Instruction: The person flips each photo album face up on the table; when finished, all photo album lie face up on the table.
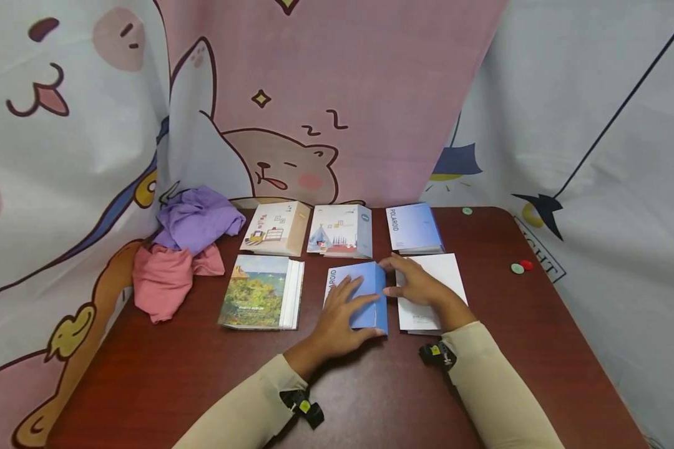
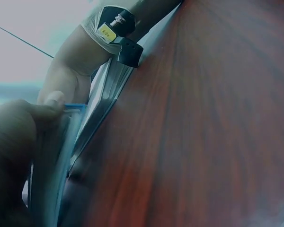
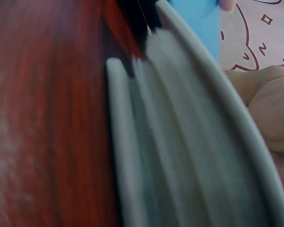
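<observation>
A blue photo album (image 1: 366, 287) marked POLAROID lies in the front row, its spine facing right. My left hand (image 1: 339, 318) rests on its cover, fingers spread, with the thumb at the near corner of the spine. In the left wrist view, that thumb touches the blue album's edge (image 2: 75, 108). From the right, my right hand (image 1: 421, 285) reaches over a white album (image 1: 427, 315), its fingertips at the blue album's spine and far corner. The white album's page edges (image 3: 199, 142) fill much of the right wrist view.
A landscape-covered photo album (image 1: 255, 293) lies left. Behind are two illustrated albums (image 1: 275, 227) and another blue album (image 1: 415, 227). Purple cloth (image 1: 199, 218) and pink cloth (image 1: 163, 280) lie heaped at the left. Small green (image 1: 517, 269) and red discs (image 1: 527, 265) are at the right.
</observation>
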Action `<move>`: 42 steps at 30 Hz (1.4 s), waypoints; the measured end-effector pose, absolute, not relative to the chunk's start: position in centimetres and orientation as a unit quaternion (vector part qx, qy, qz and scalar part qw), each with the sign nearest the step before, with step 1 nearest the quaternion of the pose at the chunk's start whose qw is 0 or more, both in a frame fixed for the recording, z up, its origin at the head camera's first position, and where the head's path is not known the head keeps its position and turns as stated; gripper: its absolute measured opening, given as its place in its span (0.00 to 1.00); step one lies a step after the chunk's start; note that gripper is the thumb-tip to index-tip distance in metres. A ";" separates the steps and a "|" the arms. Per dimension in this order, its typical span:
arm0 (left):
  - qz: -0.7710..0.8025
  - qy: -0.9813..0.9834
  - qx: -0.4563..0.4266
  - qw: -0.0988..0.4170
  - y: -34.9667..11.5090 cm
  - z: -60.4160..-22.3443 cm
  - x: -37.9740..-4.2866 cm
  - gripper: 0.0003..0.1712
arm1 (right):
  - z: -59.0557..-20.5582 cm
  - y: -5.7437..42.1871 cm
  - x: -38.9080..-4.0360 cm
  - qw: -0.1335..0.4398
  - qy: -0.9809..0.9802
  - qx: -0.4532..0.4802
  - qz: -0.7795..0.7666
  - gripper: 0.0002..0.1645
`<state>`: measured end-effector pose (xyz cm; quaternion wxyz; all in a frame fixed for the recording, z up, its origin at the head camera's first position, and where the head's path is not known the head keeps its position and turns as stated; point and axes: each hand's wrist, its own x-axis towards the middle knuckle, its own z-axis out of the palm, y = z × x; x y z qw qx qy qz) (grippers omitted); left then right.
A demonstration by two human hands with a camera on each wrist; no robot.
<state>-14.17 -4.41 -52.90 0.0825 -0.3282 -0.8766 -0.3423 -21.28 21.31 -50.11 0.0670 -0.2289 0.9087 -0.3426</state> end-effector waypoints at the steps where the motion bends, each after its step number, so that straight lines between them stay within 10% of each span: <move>1: -0.352 -0.872 -0.328 0.086 -4.5 -53.0 -14.2 0.40 | -50.1 21.3 -21.3 0.073 0.903 -0.230 -0.356 0.35; 22: -0.505 -0.776 -0.365 0.102 -5.1 -51.6 -14.6 0.38 | -48.3 21.7 -20.8 0.232 0.692 -0.225 -0.645 0.58; 42: -0.560 -0.772 -0.272 0.131 -3.8 -49.6 -13.8 0.46 | -47.6 17.7 -20.2 0.113 0.741 -0.235 -0.619 0.56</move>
